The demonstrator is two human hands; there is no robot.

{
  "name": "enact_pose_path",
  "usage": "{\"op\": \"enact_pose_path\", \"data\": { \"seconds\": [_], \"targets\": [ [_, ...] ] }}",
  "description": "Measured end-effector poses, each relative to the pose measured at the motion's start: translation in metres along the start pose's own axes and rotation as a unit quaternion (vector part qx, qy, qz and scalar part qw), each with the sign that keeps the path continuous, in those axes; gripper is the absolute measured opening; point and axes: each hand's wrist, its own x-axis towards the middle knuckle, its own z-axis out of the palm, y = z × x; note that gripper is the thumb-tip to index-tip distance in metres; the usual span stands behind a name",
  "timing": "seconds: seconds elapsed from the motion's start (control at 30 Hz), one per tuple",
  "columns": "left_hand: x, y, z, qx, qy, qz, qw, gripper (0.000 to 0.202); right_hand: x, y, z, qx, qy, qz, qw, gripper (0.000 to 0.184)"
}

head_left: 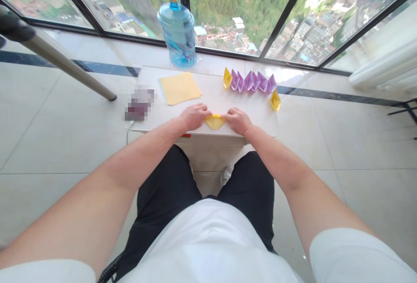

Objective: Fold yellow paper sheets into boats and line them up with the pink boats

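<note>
A small piece of folded yellow paper (pixel 215 122) lies near the front edge of the white table (pixel 163 120), wide along its top edge and narrower toward me. My left hand (pixel 196 116) pinches its left corner, fingers closed. At the opposite corner, my right hand (pixel 239 120) has its fingers closed on the paper too. Beyond my left hand lies a stack of flat yellow sheets (pixel 180 88). Several purple paper boats (pixel 250 81) stand in a row at the back right, with a yellow paper boat (pixel 227 78) at their left end and another yellow boat (pixel 275 100) nearer me.
A big blue water jug (pixel 177 35) stands behind the table by the window. At the table's left lies a blurred-out object (pixel 139 105) with a white cable (pixel 129 127). A metal pole (pixel 74 64) slants down to the floor at left. White curtains (pixel 384 68) hang far right.
</note>
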Motion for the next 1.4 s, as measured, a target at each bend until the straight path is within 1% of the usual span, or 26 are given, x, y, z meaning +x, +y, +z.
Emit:
{"op": "enact_pose_path", "data": {
  "seconds": [0.1, 0.17, 0.23, 0.33, 0.4, 0.47, 0.57, 0.7, 0.77, 0.87, 1.03, 1.17, 1.3, 1.4],
  "targets": [
    [0.009, 0.003, 0.001, -0.031, -0.010, -0.038, 0.999, 0.028, 0.010, -0.005, -0.003, 0.049, 0.007, 0.055, 0.997, 0.021],
    [0.016, 0.006, 0.002, -0.051, -0.008, -0.065, 0.997, 0.026, 0.019, -0.008, -0.002, 0.080, -0.005, 0.091, 0.993, 0.016],
    [0.022, 0.009, 0.003, -0.067, -0.001, -0.082, 0.994, 0.025, 0.028, -0.012, 0.000, 0.106, -0.015, 0.103, 0.989, 0.015],
    [0.028, 0.011, 0.006, -0.087, 0.014, -0.106, 0.990, 0.023, 0.038, -0.016, 0.005, 0.127, -0.002, 0.118, 0.985, 0.012],
    [0.029, 0.012, 0.007, -0.094, 0.022, -0.115, 0.989, 0.022, 0.040, -0.018, 0.008, 0.132, 0.009, 0.125, 0.983, 0.011],
    [0.029, 0.011, 0.010, -0.095, 0.030, -0.109, 0.989, 0.022, 0.039, -0.018, 0.011, 0.129, 0.016, 0.124, 0.984, 0.012],
    [0.026, 0.007, 0.014, -0.085, 0.044, -0.081, 0.992, 0.023, 0.032, -0.017, 0.014, 0.102, 0.035, 0.103, 0.989, 0.016],
    [0.019, 0.001, 0.016, -0.042, 0.053, -0.006, 0.998, 0.024, 0.019, -0.012, 0.017, 0.051, 0.058, 0.048, 0.996, 0.023],
    [0.015, 0.000, 0.014, -0.008, 0.052, 0.033, 0.998, 0.024, 0.014, -0.009, 0.017, 0.023, 0.055, 0.020, 0.998, 0.025],
    [0.011, 0.001, 0.010, 0.034, 0.046, 0.063, 0.996, 0.025, 0.008, -0.007, 0.012, -0.014, 0.037, -0.015, 0.999, 0.026],
    [0.009, 0.008, 0.004, 0.041, 0.028, 0.074, 0.996, 0.027, 0.002, -0.008, 0.006, -0.064, 0.007, -0.051, 0.997, 0.029],
    [0.005, 0.014, 0.000, 0.056, 0.002, 0.077, 0.995, 0.027, 0.000, -0.009, 0.004, -0.069, -0.007, -0.067, 0.995, 0.031],
    [-0.004, 0.022, -0.007, 0.065, -0.013, 0.058, 0.996, 0.026, -0.002, -0.008, 0.003, -0.068, -0.022, -0.075, 0.995, 0.029],
    [-0.009, 0.026, -0.011, 0.058, -0.021, 0.041, 0.997, 0.032, -0.003, -0.007, 0.004, -0.062, -0.016, -0.078, 0.995, 0.027]
  ]
}}
